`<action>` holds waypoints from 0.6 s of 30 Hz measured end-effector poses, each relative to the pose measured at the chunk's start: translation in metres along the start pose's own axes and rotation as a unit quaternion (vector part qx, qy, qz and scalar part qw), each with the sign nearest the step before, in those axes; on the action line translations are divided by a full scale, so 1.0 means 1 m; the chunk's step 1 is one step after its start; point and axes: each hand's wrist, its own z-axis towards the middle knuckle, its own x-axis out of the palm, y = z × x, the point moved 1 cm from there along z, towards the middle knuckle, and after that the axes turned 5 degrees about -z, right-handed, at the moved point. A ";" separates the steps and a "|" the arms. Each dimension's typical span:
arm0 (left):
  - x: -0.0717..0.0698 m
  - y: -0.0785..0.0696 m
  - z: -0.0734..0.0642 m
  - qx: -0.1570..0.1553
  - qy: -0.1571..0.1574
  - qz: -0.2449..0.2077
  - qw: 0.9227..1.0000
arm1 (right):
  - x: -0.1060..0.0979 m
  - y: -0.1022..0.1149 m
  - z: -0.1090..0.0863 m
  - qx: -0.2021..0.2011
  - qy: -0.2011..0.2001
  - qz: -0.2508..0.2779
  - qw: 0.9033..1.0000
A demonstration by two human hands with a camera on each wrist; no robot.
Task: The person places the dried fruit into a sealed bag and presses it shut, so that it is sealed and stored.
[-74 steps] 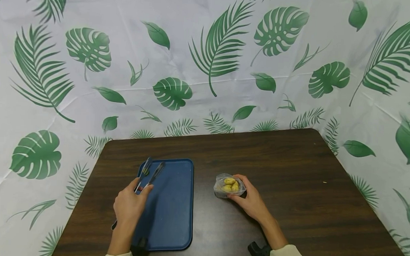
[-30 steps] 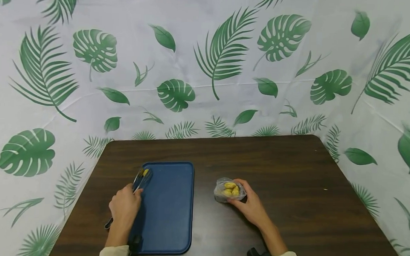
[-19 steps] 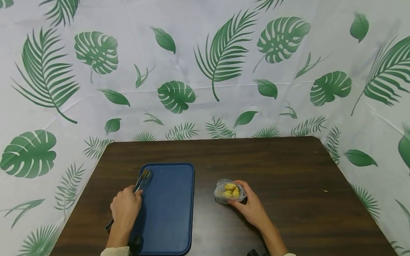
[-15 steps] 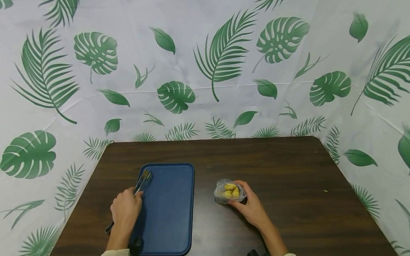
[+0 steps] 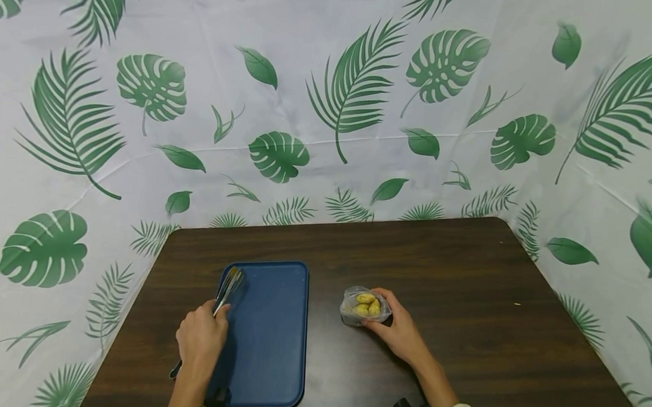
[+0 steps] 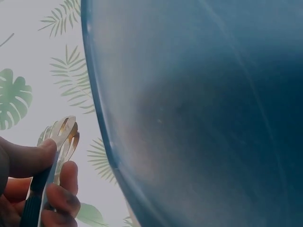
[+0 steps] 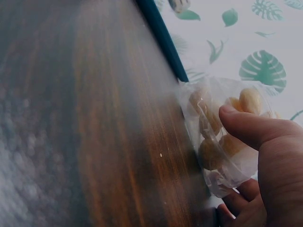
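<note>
In the head view my left hand (image 5: 200,337) grips a pair of metal tongs (image 5: 224,297) over the left edge of a blue tray (image 5: 273,339). The tongs' arms are squeezed close together, with a yellowish patch showing between their tips. The left wrist view shows the thumb and fingers wrapped around the dark handle part of the tongs (image 6: 40,189). My right hand (image 5: 402,332) holds a clear plastic bag (image 5: 349,312) upright by its right side. Several small yellow oval pieces (image 5: 366,298) lie inside the bag's open mouth; in the right wrist view the thumb presses the bag (image 7: 222,177).
The dark wooden table (image 5: 437,261) runs back to a white cloth backdrop (image 5: 326,185) printed with green leaves. A tiny yellow scrap (image 5: 517,304) lies on the table at the right. The bag stands to the right of the tray.
The tongs' arms stood apart 2.5 seconds ago and are now squeezed together, the left hand having shifted slightly. A yellow piece showed at their tips one second ago. The right hand keeps holding the bag.
</note>
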 end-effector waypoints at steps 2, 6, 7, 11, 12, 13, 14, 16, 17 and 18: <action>-0.002 -0.002 -0.001 0.001 -0.003 0.001 1.000 | 0.000 0.000 0.000 0.000 0.000 0.000 1.000; -0.006 -0.008 -0.002 0.009 -0.009 -0.001 1.000 | 0.000 0.000 0.001 0.000 -0.002 -0.005 1.000; -0.007 -0.009 -0.002 0.011 -0.010 -0.002 1.000 | 0.000 0.000 0.001 -0.001 -0.003 -0.006 1.000; -0.011 -0.014 -0.004 0.015 -0.006 -0.009 1.000 | 0.001 -0.001 0.001 -0.004 -0.004 -0.008 1.000; -0.011 -0.015 -0.005 0.015 -0.004 -0.012 1.000 | 0.001 -0.001 0.001 -0.004 -0.005 -0.008 1.000; -0.011 -0.015 -0.005 0.015 0.000 -0.015 1.000 | 0.001 -0.001 0.001 -0.005 -0.005 -0.006 1.000; -0.011 -0.016 -0.006 0.015 0.001 -0.018 1.000 | 0.001 -0.001 0.001 -0.005 -0.005 -0.005 1.000; -0.010 -0.017 -0.007 0.018 0.003 -0.024 1.000 | 0.001 -0.001 0.001 -0.006 -0.005 -0.006 1.000; -0.009 -0.018 -0.008 0.019 0.004 -0.026 0.999 | 0.001 0.000 0.001 -0.006 -0.006 -0.006 1.000; -0.009 -0.018 -0.009 0.021 0.004 -0.028 0.999 | 0.000 0.000 0.001 -0.006 -0.006 -0.006 1.000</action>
